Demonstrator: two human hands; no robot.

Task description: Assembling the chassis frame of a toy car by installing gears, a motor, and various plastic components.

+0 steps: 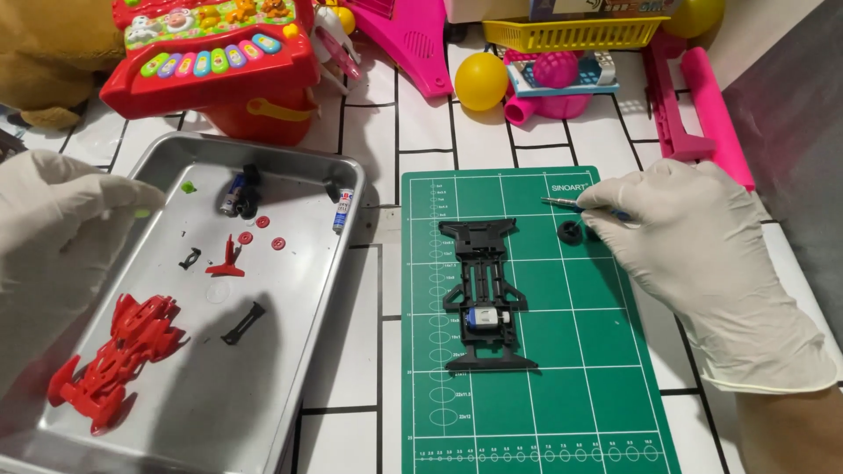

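stripped black chassis (pixel 486 294) on green mat (pixel 580 395); red shell (pixel 114 355) already in tray (pixel 263 421). right hand (pixel 702 254) pinches tweezers (pixel 566 204) near loose wheel (pixel 571 232); left hand (pixel 53 237) grip unclear.

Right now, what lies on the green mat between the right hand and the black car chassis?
In the head view, one small black wheel lies on the green mat between the right hand and the black chassis.

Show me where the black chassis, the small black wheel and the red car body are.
black chassis (pixel 486 294), head view, on its middle frame.
small black wheel (pixel 570 232), head view, on its tyre.
red car body (pixel 118 355), head view, on its middle.
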